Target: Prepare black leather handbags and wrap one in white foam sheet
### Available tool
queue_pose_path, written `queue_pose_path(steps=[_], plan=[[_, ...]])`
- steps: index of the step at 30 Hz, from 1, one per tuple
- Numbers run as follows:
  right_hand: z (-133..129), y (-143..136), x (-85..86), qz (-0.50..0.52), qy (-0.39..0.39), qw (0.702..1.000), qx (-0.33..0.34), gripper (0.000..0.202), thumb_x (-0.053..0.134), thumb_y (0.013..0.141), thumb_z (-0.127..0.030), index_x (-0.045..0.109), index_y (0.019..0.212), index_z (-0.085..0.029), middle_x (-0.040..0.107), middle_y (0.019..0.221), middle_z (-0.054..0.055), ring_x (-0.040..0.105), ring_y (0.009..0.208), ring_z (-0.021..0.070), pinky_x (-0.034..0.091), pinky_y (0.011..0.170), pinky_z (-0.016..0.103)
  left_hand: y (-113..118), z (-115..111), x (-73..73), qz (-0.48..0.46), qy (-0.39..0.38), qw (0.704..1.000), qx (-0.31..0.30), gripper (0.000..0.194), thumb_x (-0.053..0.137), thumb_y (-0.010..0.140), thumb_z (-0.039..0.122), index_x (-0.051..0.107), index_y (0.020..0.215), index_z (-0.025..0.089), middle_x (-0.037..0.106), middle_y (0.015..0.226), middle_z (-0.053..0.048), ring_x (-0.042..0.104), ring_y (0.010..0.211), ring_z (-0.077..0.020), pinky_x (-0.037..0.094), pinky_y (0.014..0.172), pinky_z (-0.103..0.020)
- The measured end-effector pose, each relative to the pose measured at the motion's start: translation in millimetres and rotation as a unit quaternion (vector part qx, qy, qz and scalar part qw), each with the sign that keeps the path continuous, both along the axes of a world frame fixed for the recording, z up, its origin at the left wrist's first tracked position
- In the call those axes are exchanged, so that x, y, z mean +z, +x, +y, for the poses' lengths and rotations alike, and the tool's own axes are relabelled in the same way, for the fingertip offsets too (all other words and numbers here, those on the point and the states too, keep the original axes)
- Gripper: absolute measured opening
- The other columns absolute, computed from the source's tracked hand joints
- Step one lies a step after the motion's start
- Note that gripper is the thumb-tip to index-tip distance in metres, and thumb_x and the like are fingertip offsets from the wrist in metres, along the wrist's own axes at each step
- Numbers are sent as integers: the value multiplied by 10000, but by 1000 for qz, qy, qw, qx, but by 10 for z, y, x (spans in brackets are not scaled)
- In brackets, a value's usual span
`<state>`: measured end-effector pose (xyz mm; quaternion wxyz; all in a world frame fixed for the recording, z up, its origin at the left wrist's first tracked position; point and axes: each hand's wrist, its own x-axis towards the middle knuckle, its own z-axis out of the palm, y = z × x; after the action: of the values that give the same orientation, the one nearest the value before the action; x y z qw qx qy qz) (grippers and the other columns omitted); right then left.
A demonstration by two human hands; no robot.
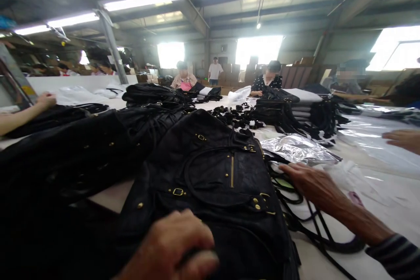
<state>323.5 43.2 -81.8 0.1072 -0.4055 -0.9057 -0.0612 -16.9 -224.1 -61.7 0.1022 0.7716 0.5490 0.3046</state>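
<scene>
Black bag (210,166) by near edge of table (311,262), left fingers (197,229) curled over it, right fingers (293,171) beside it, can't tell if gripping

Black bag (213,166), leather-look, creased, lying front panel up on the desk (390,214). Brass-coloured buckles (178,192), round studs (140,205) and a short zip (232,169) visible. Carry handle (186,174) folded in an arc across the panel. Dark straps (344,246) lie loosely looped beside the right edge; their attachment cannot be determined
</scene>
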Motion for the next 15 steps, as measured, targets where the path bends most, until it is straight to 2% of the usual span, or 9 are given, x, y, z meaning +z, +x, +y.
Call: queue_pose_path(steps=[1,3,4,5,7,8,10,13,15], plan=[[20,75,47,14,19,1000,0,362,438,914,-138,707,1127,-253,730,1029,107,663,964,292,461,764,372,-255,89,59,-3,9,998,64,272,457,1026,429,660,1065,252,719,1016,-47,672,978,-221,535,885,-349],[-20,141,107,76,16,997,2,300,531,895,-233,707,1137,-255,698,1156,116,612,1094,320,457,907,432,-788,279,117,31,37,955,291,362,528,957,544,637,1140,252,718,1098,-67,668,1031,-277,509,947,-407],[-81,117,109,117,-17,993,2,302,567,886,-283,695,1159,-258,688,1185,111,607,1109,315,458,932,438,-1033,374,107,51,13,932,359,448,545,922,590,616,1189,238,697,1176,-97,663,1056,-317,507,945,-446],[-162,53,91,157,-72,985,-3,321,585,882,-326,676,1182,-255,694,1155,103,627,1070,298,479,902,422,-1244,467,71,63,-20,918,392,524,536,910,612,583,1258,224,671,1248,-123,656,1094,-348,500,959,-477],[-342,-169,3,233,-221,946,-36,358,574,898,-401,633,1207,-229,700,898,58,666,803,233,503,684,345,-1532,638,-38,49,-76,913,397,655,516,886,662,551,1317,170,646,1310,-168,645,1147,-382,499,976,-481],[-422,-306,-53,272,-295,914,-56,398,575,898,-441,608,1215,-203,647,738,14,626,638,197,465,570,311,-1607,710,-85,30,-96,918,384,689,512,878,674,554,1312,141,650,1306,-183,647,1155,-383,508,971,-462],[-526,-567,-137,367,-379,844,-100,473,611,868,-469,559,1237,-178,505,567,-71,505,455,143,362,447,263,-1643,820,-105,-6,-110,925,363,681,531,860,672,593,1240,111,698,1217,-181,677,1102,-366,538,918,-417],[-552,-796,-79,491,-419,754,-124,567,693,779,-405,504,1261,-174,539,577,-80,519,458,129,348,439,234,-1539,887,86,-34,-82,931,354,555,564,859,615,648,1123,135,759,1028,-88,717,981,-331,562,818,-375],[-529,-817,65,531,-409,734,-107,599,708,734,-363,497,1263,-179,622,641,-48,574,506,144,397,468,240,-1452,903,256,-87,-66,933,343,509,594,847,598,666,1093,158,769,976,-31,725,951,-311,575,774,-348]])
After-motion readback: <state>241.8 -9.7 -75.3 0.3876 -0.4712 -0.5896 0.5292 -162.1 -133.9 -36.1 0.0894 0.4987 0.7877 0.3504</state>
